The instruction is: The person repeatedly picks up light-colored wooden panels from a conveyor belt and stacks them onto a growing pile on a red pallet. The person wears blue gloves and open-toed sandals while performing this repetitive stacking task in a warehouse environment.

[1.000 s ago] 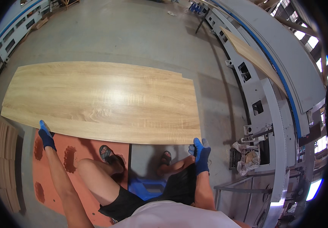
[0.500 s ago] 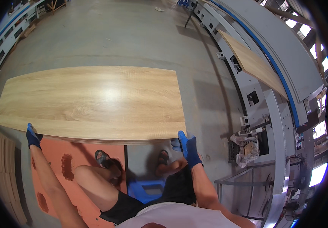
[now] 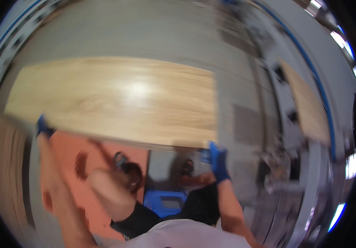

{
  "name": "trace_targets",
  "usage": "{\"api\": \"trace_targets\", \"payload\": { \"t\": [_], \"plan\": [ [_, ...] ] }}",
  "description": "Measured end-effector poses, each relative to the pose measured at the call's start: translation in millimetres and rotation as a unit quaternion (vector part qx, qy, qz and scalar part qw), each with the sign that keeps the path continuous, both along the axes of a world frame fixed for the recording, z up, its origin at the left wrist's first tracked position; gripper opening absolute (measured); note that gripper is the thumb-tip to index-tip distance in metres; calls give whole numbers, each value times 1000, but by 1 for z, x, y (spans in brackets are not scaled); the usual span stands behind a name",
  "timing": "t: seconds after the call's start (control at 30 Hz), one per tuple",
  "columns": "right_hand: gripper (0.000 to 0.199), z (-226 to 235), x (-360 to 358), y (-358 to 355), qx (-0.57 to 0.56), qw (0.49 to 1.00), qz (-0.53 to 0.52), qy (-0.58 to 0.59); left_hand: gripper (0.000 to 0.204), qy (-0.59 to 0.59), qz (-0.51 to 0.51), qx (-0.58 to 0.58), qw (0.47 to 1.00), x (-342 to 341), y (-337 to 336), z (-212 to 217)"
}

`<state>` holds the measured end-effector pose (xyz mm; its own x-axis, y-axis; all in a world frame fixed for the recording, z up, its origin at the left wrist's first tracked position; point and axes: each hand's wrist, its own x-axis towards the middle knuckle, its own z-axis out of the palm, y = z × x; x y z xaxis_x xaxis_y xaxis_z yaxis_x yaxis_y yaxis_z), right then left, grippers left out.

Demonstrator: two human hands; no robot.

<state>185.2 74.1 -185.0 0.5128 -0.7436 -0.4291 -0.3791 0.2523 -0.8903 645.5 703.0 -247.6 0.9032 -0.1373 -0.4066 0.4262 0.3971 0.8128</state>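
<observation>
Carrying is the step in hand, as far as the blurred head view allows a judgement: a long pale wood-grain board (image 3: 116,99) is held level in front of the body, well above the grey concrete floor (image 3: 145,33); the left hand (image 3: 43,126), in a blue glove, closes on the near edge toward the board's left end; the right hand (image 3: 217,161), gloved the same, grips the near right corner, fingers curled under it. Both bare forearms rise from the lower edge to meet the board; one bent knee and a shoe show beneath it. The next move probably calls for keeping both grips firm and the board flat while it is swung, and for minding the clearance at its far right end, which sits near the grey machine frame (image 3: 285,103). Below the board lie an orange mat (image 3: 99,173) and, nearer the body, a small blue box-like thing (image 3: 163,202), too smeared to identify; no label or sign is legible anywhere; a second tan panel (image 3: 306,103) rests on the machine to the right.
</observation>
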Motion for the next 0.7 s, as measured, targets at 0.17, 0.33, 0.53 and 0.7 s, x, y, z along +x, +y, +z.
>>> {"api": "trace_targets", "payload": {
  "t": [0.17, 0.33, 0.53, 0.7],
  "plan": [
    [32, 44, -11, 19, 2, 1000, 4, -13, 38, -14, 144, 207, 968, 5, -39, 16],
    [31, 39, -20, 20, -5, 1000, -4, -7, 46, 85, 134, 339, 927, -12, -89, 62],
    [37, 26, -20, 11, -11, 1000, 21, 11, 50, 91, 132, 352, 922, -12, -79, 56],
    [32, 27, -17, 26, -11, 1000, -3, -22, 50, 98, 116, 362, 919, -6, -78, 58]
  ]
}}
